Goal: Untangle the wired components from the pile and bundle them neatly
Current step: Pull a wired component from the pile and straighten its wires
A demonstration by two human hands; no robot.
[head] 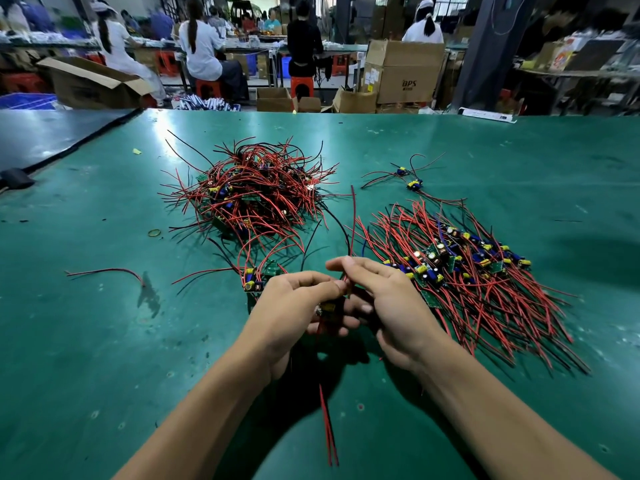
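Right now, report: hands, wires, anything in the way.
Left hand and right hand both pinch wires. Pile tangled ahead, sorted batch at right. Two boards lie by left hand; nothing blocks.

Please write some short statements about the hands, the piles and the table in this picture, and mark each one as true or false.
1. The left hand and the right hand both hold red wires. True.
2. The tangled pile lies to the right of the tidy pile. False: it lies to its left.
3. A rubber band lies on the table beside the tangled pile. True.
4. The table top is red. False: it is green.
5. One loose wire lies alone, left of the hands. True.
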